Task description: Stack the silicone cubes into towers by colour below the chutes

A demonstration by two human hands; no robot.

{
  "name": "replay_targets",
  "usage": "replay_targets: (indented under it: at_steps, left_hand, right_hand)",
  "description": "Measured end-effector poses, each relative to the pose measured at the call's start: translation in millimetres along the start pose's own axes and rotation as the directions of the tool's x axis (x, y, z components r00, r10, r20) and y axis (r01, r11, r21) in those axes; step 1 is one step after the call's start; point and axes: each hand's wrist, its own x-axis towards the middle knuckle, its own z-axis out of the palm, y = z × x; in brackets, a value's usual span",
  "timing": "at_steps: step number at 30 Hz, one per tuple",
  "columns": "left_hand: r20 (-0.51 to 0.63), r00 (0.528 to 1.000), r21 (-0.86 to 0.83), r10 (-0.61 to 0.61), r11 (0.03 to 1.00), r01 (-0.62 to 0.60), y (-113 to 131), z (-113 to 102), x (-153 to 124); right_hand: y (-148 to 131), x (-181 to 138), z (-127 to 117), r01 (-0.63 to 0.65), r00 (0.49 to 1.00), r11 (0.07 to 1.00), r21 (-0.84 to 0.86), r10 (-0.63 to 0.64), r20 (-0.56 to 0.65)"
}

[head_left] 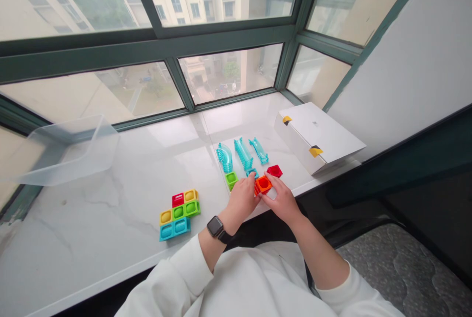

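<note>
My left hand and my right hand meet over an orange square block on the white marble sill, and both pinch it. A small blue piece shows just behind my left fingers. A green block lies to the left of them and a red block to the right. Three translucent teal track pieces lie behind. A joined cluster of red, yellow, green and blue blocks sits further left. I wear a black watch on my left wrist.
A white cardboard box with yellow tape lies at the right end of the sill. A clear plastic tub stands at the far left. Windows run behind the sill. A grey patterned cushion lies lower right.
</note>
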Motion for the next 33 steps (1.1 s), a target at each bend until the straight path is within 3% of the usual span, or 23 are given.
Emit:
replay_targets:
  at_steps: [15,18,21,24,28,33]
  left_hand:
    - [-0.03,0.999,-0.134,0.045,0.99,-0.048,-0.3,-0.7,-3.2]
    - [-0.042,0.999,-0.203,0.013,0.979,-0.022,3.4,-11.5,-5.9]
    - [-0.077,0.997,-0.282,-0.005,0.959,-0.017,7.5,-32.3,-9.4]
    - [-0.124,0.991,-0.353,-0.04,0.935,-0.007,8.8,-57.4,-11.0]
    - [-0.221,0.97,-0.411,-0.098,0.912,-0.002,1.6,-82.6,-6.4]
    - [-0.279,0.947,-0.441,-0.161,0.897,0.022,-14.3,-86.4,1.9]
  right_hand:
    - [4.8,-2.5,1.5,0.01,1.0,0.998,0.065,-0.011,0.006]
    - [4.2,-6.3,-3.0,0.014,1.0,0.981,0.195,-0.016,0.005]
    - [5.4,-10.2,-7.0,0.043,0.991,0.941,0.337,0.002,-0.133]
    - [9.1,-11.3,-5.6,0.019,0.973,0.94,0.341,0.061,-0.224]
    - [12.9,-6.7,6.2,-0.09,0.986,0.97,0.225,0.119,-0.119]
    - [13.4,11.6,30.6,-0.11,0.985,0.993,-0.033,0.113,0.131]
